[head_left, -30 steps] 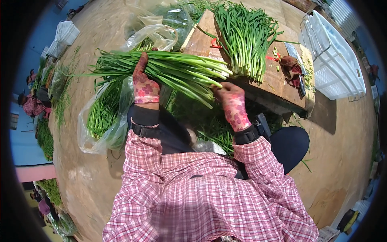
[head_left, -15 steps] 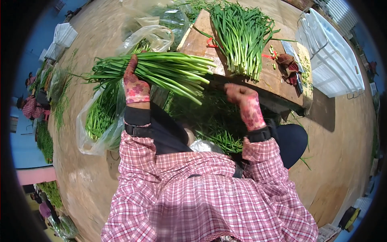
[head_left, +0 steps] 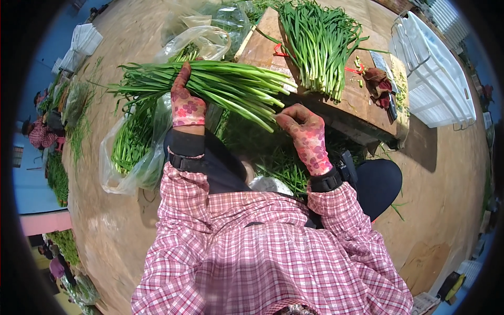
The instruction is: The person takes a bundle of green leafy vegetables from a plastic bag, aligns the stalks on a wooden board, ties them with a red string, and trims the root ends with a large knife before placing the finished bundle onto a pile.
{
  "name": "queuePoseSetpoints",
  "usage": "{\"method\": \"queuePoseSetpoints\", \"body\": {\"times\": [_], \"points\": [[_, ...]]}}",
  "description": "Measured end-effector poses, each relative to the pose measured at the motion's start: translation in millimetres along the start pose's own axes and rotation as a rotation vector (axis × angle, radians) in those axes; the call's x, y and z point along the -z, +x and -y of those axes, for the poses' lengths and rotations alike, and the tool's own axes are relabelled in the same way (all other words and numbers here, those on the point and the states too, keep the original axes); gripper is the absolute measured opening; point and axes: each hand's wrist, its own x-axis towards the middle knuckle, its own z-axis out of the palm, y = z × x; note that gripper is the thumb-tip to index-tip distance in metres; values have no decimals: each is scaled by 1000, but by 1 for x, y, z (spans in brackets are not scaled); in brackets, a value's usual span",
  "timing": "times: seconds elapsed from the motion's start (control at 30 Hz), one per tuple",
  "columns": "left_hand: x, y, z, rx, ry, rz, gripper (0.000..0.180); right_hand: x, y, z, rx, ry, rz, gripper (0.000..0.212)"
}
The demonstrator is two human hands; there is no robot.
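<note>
Green stalk bundle (head_left: pixel 231 89) lies across the left hand (head_left: pixel 186 105), which is wrapped round it, thumb on top. The right hand (head_left: pixel 305 134) curls just beside the pale stalk ends (head_left: pixel 273 88); I cannot tell whether it pinches any. Likely step: picking over the bundle; the next move calls for precise fingertips.

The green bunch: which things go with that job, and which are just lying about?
Job, I think:
green bunch, gripped by the left hand
right hand, close beside it
similar pile on the wooden bench
knife, perhaps

Just lying about, seemingly:
dark red cloth
white crates
</note>
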Motion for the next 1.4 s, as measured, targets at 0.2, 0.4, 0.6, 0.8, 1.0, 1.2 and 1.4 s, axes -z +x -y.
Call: {"method": "queuePoseSetpoints", "body": {"times": [0.2, 0.4, 0.6, 0.8, 1.0, 1.2, 1.4], "points": [[7, 3, -11, 10, -2, 53, 33, 40, -3, 2, 74, -1134, -70, 29], [-3, -6, 4, 75, -23, 42, 24, 17, 16, 70, 656, -1025, -119, 89], [-10, -18, 4, 57, -31, 127, 21, -14, 44, 72, 420, -1185, 196, 102], [-18, -21, 3, 112, -69, 90, 18, -23, 41, 35, 377, -1028, 244, 116], [-22, -21, 31, -89, 416, 81, 18, -39, 28, -19, 142, -551, 202, 107], [-35, 20, 47, 547, 274, 355, 29, -24, 24, -44, -436, 295, 317, 34], [8, -19, 81, 184, 309, 225, 40, 11, 14, -34, -441, 421, 434, 32]]}}
